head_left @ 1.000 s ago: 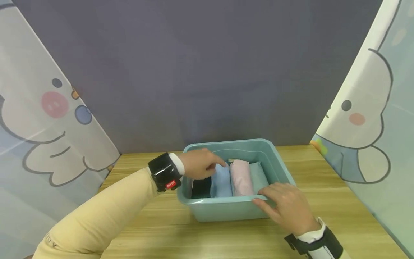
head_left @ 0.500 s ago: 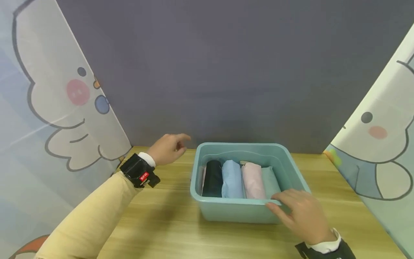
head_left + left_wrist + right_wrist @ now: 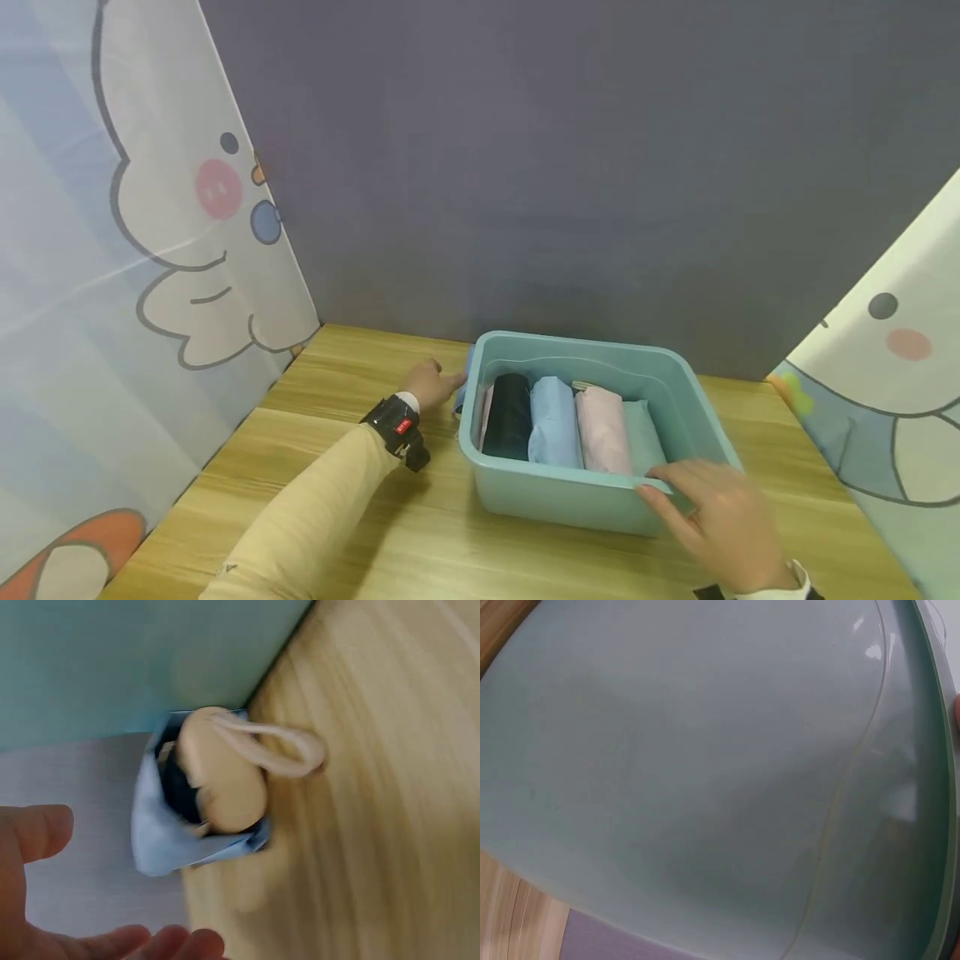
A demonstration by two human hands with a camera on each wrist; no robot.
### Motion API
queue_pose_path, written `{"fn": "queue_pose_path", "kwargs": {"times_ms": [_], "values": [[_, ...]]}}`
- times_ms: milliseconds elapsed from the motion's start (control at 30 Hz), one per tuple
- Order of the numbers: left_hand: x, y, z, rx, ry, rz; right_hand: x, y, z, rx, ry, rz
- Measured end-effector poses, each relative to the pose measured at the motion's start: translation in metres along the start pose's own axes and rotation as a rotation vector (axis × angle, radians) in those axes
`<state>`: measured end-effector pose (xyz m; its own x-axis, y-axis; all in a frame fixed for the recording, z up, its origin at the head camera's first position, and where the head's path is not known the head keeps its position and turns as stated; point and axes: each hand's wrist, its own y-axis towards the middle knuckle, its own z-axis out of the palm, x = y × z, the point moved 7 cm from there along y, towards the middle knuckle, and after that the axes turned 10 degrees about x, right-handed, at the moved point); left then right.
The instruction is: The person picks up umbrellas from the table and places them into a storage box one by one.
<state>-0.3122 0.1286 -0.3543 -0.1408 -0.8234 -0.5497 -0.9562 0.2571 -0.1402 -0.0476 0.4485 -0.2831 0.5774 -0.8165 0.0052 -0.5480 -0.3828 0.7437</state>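
A pale teal plastic bin point(image 3: 562, 500) stands on the wooden table with several rolled cloths in it: a black one point(image 3: 509, 417), a light blue one point(image 3: 553, 421), a pink one point(image 3: 602, 427) and a green one point(image 3: 642, 437). My right hand point(image 3: 723, 517) grips the front right rim, thumb outside and fingers over the edge. Left of the bin, my left hand point(image 3: 431, 385) reaches with thumb and fingers spread apart. Close ahead of it, against the bin's wall, is a blue fabric pouch point(image 3: 154, 825), partly hidden in the head view. Out of its opening shows a tan oval object point(image 3: 225, 772) with a strap loop.
A dark grey panel point(image 3: 525, 167) rises behind the table's back edge. Cartoon-printed curtains hang at the left point(image 3: 75, 333) and right point(image 3: 862, 375). Bare wooden tabletop point(image 3: 420, 517) shows in front of the bin.
My left hand has left the blue cloth inside the bin, swung out to the left, then come down beside the bin's left wall. The right hand stays on the rim. The head view has shifted left.
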Motion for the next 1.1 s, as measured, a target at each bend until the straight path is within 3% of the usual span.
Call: {"fn": "queue_pose_path", "kwargs": {"times_ms": [133,300,500,733,900,1100], "values": [[0.007,0.015,0.022,0.050,0.031,-0.020,0.000,0.000,0.000,-0.003,-0.006,0.006],[0.008,0.020,0.039,0.075,0.018,-0.007,0.001,0.001,0.002,0.002,0.005,0.004],[0.007,0.021,0.045,0.033,0.035,0.009,0.000,0.001,0.003,0.017,0.009,0.008],[0.012,0.021,0.046,0.031,0.068,0.002,0.000,0.001,0.002,0.018,0.011,0.012],[0.017,0.002,0.038,0.040,0.077,0.029,0.000,0.000,0.003,0.018,0.007,0.012],[0.029,-0.030,0.025,0.082,0.022,-0.029,-0.001,0.001,0.002,0.019,0.003,0.010]]}}
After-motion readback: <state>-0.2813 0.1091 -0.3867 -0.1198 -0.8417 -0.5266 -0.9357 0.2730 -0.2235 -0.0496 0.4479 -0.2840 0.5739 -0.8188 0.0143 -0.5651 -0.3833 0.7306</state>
